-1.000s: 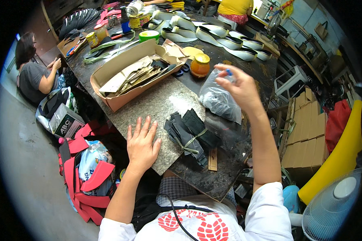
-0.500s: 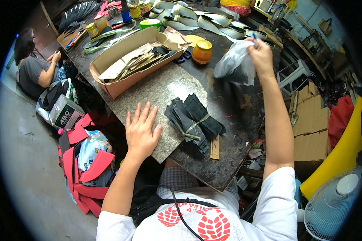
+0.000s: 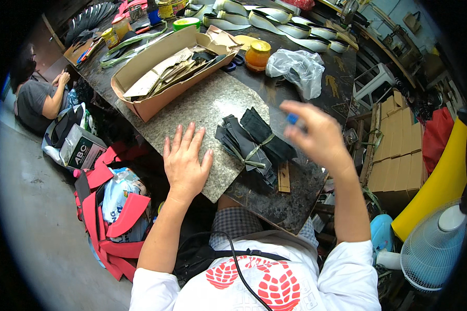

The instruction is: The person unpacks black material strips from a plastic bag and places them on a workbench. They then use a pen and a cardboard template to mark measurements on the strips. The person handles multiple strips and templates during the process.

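My left hand (image 3: 186, 165) lies flat on the mottled grey stone slab (image 3: 202, 124), fingers spread. In the air over the right of the table, my right hand (image 3: 316, 132) is closed on a small blue-ended object (image 3: 292, 118), perhaps a pen; most of it is hidden and motion smears the fingers. Between my hands sit two tied bundles of black cut pieces (image 3: 254, 142), crossing each other and bound with pale strips. A short wooden ruler-like strip (image 3: 284, 178) sticks out beside them. Beyond my right hand, a crumpled translucent plastic bag (image 3: 298, 70) rests on the table.
An open cardboard box (image 3: 155, 96) of cut pieces stands at the slab's far side. Near it are an orange jar (image 3: 257, 56) and dark-handled scissors (image 3: 232, 63). Curved pale strips (image 3: 280, 23) line the back. A person (image 3: 39, 96) sits at left; a fan (image 3: 433, 249) stands at right.
My right hand has let go of the plastic bag, which now lies on the table, and has come nearer to me with the blue-ended object. My left hand stays flat.
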A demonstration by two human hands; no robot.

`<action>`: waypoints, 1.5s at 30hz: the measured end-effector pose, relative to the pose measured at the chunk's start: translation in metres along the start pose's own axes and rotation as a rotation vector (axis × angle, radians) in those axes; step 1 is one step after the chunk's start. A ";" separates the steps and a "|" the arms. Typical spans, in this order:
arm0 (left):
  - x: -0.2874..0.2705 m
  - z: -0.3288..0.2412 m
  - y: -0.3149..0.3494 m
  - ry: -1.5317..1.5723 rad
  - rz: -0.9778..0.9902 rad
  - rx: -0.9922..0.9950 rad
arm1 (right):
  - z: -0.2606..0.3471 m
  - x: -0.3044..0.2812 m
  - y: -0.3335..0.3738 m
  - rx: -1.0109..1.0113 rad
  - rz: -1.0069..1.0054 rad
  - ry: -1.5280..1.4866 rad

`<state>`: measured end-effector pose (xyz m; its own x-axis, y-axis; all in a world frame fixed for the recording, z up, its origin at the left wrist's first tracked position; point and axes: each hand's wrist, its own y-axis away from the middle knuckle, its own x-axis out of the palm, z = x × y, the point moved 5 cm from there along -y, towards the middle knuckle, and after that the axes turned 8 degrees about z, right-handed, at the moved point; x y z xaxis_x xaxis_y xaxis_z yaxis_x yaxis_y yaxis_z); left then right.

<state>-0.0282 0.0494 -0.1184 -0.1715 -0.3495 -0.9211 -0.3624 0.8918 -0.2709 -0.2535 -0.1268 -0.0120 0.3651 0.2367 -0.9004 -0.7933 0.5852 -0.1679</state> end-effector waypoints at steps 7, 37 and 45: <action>-0.008 -0.007 -0.003 -0.062 0.068 -0.018 | 0.002 0.059 0.013 0.152 0.163 -0.202; -0.018 -0.058 -0.037 0.183 0.118 0.425 | -0.027 0.068 0.003 0.022 -0.178 -0.165; -0.038 -0.007 -0.035 0.014 -0.043 0.160 | -0.054 0.062 0.002 0.116 -0.349 -0.215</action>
<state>-0.0151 0.0294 -0.0722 -0.1719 -0.3908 -0.9043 -0.2193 0.9101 -0.3516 -0.2582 -0.1527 -0.0898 0.7051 0.1576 -0.6914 -0.5483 0.7395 -0.3906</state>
